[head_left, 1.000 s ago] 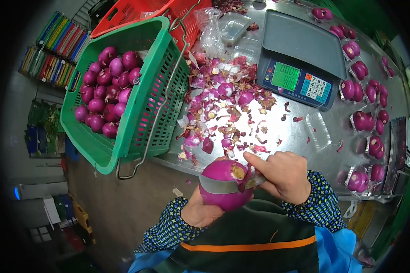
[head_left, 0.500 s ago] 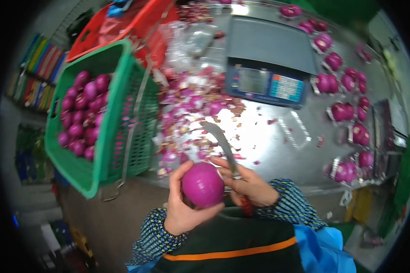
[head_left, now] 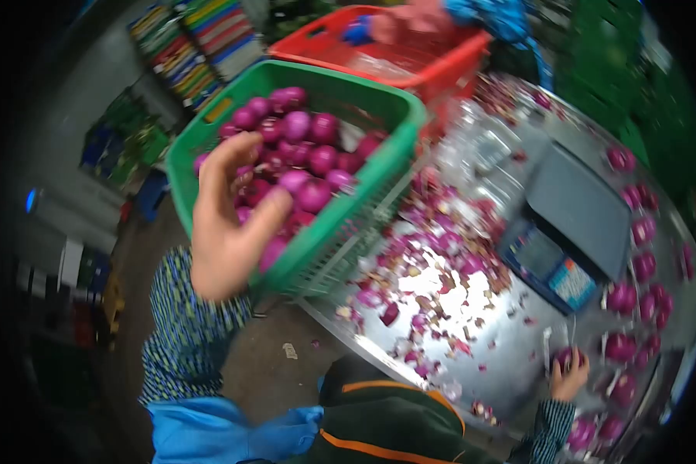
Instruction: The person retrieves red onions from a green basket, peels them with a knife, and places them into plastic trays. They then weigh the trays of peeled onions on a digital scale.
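No legible writing: the scale (head_left: 572, 224) display and keypad are blurred. Left hand (head_left: 228, 224) is open and empty, fingers curled, over the near rim of the green slatted plastic basket (head_left: 379, 166) holding round, glossy purple onions (head_left: 301, 147). Right hand (head_left: 568, 380) is wrapped around a peeled onion (head_left: 566, 358) at the near right edge of the shiny steel worktop (head_left: 510, 363), which is strewn with papery skins (head_left: 433, 286).

Two baskets (head_left: 394, 108), one scale (head_left: 580, 209), perhaps forty onions (head_left: 298, 124)
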Tool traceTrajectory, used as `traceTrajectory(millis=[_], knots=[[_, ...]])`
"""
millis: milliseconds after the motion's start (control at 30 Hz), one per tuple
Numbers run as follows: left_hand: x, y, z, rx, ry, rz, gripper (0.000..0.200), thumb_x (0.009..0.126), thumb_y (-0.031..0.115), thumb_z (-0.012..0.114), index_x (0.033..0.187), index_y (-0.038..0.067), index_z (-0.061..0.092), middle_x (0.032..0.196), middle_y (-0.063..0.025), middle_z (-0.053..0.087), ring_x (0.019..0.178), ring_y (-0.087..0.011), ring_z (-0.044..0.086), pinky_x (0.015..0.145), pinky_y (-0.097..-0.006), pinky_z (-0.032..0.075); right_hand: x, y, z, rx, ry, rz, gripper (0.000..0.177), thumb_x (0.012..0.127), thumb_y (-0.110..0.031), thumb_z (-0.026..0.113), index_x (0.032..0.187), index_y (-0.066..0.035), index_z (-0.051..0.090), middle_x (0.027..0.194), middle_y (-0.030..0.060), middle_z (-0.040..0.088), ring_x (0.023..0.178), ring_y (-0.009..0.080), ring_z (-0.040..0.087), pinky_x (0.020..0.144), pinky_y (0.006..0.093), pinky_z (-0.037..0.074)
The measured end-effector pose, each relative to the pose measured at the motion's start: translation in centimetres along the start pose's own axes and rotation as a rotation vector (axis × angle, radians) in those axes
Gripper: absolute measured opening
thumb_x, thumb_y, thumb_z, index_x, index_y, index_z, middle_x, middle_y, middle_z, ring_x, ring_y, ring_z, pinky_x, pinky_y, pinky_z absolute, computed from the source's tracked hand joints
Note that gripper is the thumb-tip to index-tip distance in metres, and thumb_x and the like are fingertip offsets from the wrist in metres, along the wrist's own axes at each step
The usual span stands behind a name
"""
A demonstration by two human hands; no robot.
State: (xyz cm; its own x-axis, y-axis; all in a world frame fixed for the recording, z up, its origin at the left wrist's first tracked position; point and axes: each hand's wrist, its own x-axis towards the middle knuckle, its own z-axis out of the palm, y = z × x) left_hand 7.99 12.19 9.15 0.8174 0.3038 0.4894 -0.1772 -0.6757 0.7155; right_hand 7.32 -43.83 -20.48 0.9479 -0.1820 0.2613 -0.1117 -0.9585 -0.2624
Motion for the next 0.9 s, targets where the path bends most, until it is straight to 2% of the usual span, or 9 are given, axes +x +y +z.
traceTrajectory(millis=[133, 200, 267, 333, 367, 400, 467, 700, 900], knots=[[5.7, -8.3, -8.1, 0.084, -0.068, -0.24, 0.044, 0.08, 0.009, 0.064, 0.12, 0.003, 0.046, 0.113, -0.0106, 0.053, 0.095, -0.0158, 0.054, 0.083, -0.0298, 0.046, 0.2, 0.0, 0.3, 0.075, 0.114, 0.052, 0.035, 0.082, -0.018, 0.061, 0.115, -0.006, 0.056, 0.124, 0.02, 0.044, 0.114, 0.0351, 0.044, 0.089, 0.0384, 0.043], [7.5, -14.2, -10.1, 0.366, -0.258, -0.256, 0.05, 0.076, 0.019, 0.066, 0.119, 0.003, 0.048, 0.111, -0.0153, 0.055, 0.095, -0.022, 0.056, 0.084, -0.0326, 0.046, 1.9, -14.3, -5.8, 0.557, 0.177, -0.039, 0.026, 0.089, -0.019, 0.057, 0.099, 0.004, 0.054, 0.067, 0.0051, 0.053, 0.057, 0.0111, 0.045, 0.049, 0.0265, 0.039], [8.8, -22.9, -10.3, 0.891, -0.334, -0.291, 0.065, 0.07, 0.033, 0.07, 0.122, 0.001, 0.046, 0.107, -0.0176, 0.056, 0.098, -0.0297, 0.056, 0.085, -0.0368, 0.045, -1.0, -14.6, -2.8, 0.506, -0.31, 0.292, 0.038, 0.088, -0.019, 0.058, 0.114, 0.006, 0.05, 0.071, 0.0069, 0.056, 0.061, 0.0122, 0.05, 0.052, 0.0275, 0.044], [9.8, -25.8, -8.4, 1.239, -0.37, -0.698, 0.091, 0.063, 0.052, 0.068, 0.133, 0.003, 0.034, 0.116, -0.0236, 0.052, 0.109, -0.0359, 0.051, 0.095, -0.0433, 0.039, -4.2, -21.0, -1.7, 0.784, -0.654, 0.364, 0.047, 0.087, -0.018, 0.059, 0.127, 0.002, 0.044, 0.081, 0.0078, 0.058, 0.063, 0.0146, 0.054, 0.054, 0.0275, 0.046], [10.3, -26.8, -8.2, 1.183, -0.401, -0.842, 0.1, 0.06, 0.057, 0.067, 0.136, 0.004, 0.029, 0.12, -0.0247, 0.049, 0.113, -0.0362, 0.049, 0.097, -0.0438, 0.038, -5.7, -25.7, -1.4, 1.352, -0.621, 0.56, 0.041, 0.087, -0.018, 0.06, 0.122, 0.0, 0.05, 0.079, 0.0067, 0.06, 0.061, 0.0137, 0.053, 0.058, 0.0275, 0.046], [10.7, -30.1, -8.2, 1.157, -0.418, -0.891, 0.105, 0.057, 0.061, 0.069, 0.136, 0.005, 0.028, 0.123, -0.0255, 0.047, 0.113, -0.0367, 0.048, 0.097, -0.043, 0.038, -5.9, -28.7, -3.7, 0.824, -0.71, -0.046, 0.032, 0.087, -0.017, 0.06, 0.114, 0.0, 0.057, 0.074, 0.0055, 0.062, 0.061, 0.0132, 0.053, 0.061, 0.0279, 0.046], [11.0, -31.9, -7.4, 0.982, -0.356, -0.904, 0.113, 0.052, 0.065, 0.071, 0.136, 0.005, 0.027, 0.124, -0.0253, 0.047, 0.114, -0.0359, 0.049, 0.098, -0.0411, 0.038, -6.6, -29.1, -2.7, 0.741, -0.947, -0.008, 0.025, 0.086, -0.016, 0.061, 0.105, 0.001, 0.062, 0.068, 0.0044, 0.062, 0.059, 0.0116, 0.054, 0.057, 0.0265, 0.045], [11.2, -30.2, -7.0, 0.88, -0.281, -0.779, 0.103, 0.044, 0.053, 0.08, 0.126, 0.008, 0.037, 0.117, -0.0234, 0.049, 0.109, -0.0335, 0.051, 0.095, -0.0389, 0.041, -3.1, -28.6, -2.3, 0.622, -0.706, -0.093, 0.02, 0.086, -0.016, 0.06, 0.1, -0.001, 0.064, 0.065, 0.0065, 0.061, 0.052, 0.0096, 0.049, 0.049, 0.0254, 0.04], [5.6, -9.0, -7.5, -0.214, -0.349, -0.243, 0.088, 0.056, 0.014, 0.083, 0.128, 0.008, 0.032, 0.119, -0.0114, 0.047, 0.112, -0.0201, 0.047, 0.096, -0.0353, 0.04, -3.3, -28.0, -4.8, 0.759, -0.565, -0.083, 0.021, 0.086, -0.013, 0.06, 0.103, 0.0, 0.061, 0.07, 0.0037, 0.059, 0.058, 0.0109, 0.048, 0.052, 0.0244, 0.04]])
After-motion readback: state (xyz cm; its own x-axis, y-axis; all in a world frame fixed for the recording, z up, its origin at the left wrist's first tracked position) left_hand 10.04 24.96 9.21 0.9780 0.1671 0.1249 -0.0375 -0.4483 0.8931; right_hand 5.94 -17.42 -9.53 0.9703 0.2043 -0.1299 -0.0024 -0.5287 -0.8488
